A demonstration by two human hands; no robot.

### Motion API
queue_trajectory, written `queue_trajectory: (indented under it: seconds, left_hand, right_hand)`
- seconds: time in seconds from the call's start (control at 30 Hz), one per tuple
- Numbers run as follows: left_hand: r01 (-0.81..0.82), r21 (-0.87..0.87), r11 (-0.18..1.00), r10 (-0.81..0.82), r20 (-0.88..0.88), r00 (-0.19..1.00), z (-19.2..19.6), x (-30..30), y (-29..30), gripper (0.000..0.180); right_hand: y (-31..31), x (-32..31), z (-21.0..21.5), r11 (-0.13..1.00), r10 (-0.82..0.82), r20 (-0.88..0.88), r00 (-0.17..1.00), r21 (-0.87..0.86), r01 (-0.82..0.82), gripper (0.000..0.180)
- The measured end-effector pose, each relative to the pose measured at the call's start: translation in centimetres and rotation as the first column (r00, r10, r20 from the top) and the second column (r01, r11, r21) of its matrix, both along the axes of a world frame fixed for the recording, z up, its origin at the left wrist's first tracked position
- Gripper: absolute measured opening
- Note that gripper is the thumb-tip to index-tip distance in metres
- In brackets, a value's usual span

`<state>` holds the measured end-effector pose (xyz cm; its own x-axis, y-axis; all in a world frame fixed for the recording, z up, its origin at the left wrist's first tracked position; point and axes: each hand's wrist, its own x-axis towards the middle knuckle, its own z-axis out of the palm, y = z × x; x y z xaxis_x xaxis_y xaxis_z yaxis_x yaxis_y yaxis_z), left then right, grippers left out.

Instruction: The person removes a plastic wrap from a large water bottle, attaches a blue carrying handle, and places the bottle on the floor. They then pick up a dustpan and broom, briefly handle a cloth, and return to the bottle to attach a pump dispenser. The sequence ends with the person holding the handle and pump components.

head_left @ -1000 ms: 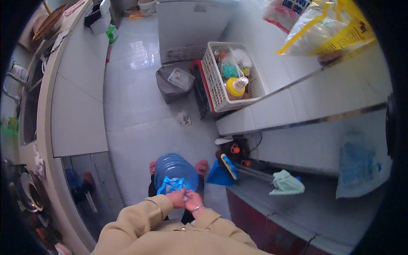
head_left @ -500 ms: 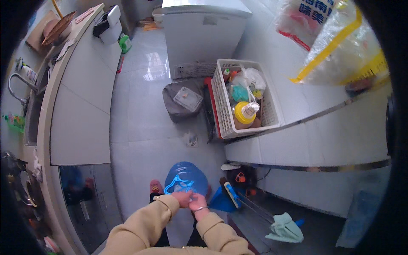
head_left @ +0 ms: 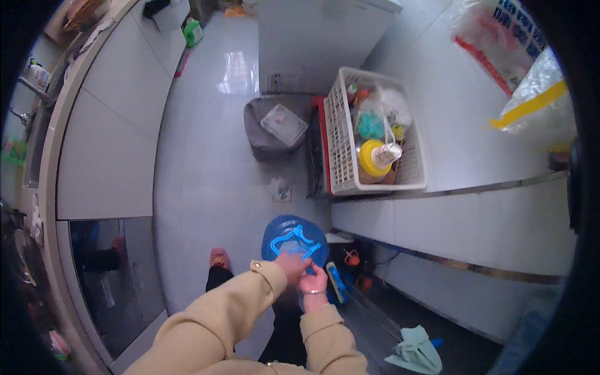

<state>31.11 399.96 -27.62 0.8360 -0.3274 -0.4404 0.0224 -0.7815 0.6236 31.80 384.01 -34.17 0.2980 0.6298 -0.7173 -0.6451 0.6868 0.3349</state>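
My left hand is closed at the near end of a bright blue plastic frame, shaped somewhat like a hanger with curved ends. Close against it, my right hand has its fingers pinched together; what they hold, if anything, is too small to make out. Below the frame stands a round, translucent blue container on the floor. Something pale and see-through shows inside the frame's outline. My hands hide the near side of the container.
Ahead are a grey stool with a clear plastic box on it and a white crate of bottles and bags. A counter runs along the left. A brush and a pale green cloth are at the right.
The view has shifted, and my hands, the frame and the blue container now appear farther right and higher. My left foot shows farther from the container. My hands stay close together.
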Motion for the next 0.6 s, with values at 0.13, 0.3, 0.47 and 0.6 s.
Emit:
queue_trajectory:
  seconds: [0.13, 0.3, 0.47, 0.6]
  left_hand:
    - [-0.091, -0.184, 0.979, 0.085, -0.04, 0.996, 0.4, -0.6, 1.6, 0.056]
    - [-0.442, -0.23, 0.867, 0.412, -0.168, 0.896, 1.7, -3.2, 4.4, 0.064]
    - [-0.363, -0.226, 0.904, 0.359, -0.062, 0.931, 0.8, -3.3, 4.6, 0.063]
    - [-0.365, -0.285, 0.886, 0.37, -0.037, 0.928, -1.8, -1.4, 1.7, 0.053]
  right_hand:
    - [0.7, 0.6, 0.7, 0.886, 0.11, -0.065, 0.992, -0.445, -0.127, 0.028]
    - [1.5, 1.5, 2.0, 0.859, 0.103, -0.093, 0.99, -0.494, -0.135, 0.013]
    - [2.3, 2.0, 2.1, 0.775, 0.356, 0.043, 0.933, -0.571, -0.269, 0.008]
    - [2.0, 1.7, 2.2, 0.739, 0.442, 0.184, 0.878, -0.63, -0.24, 0.014]
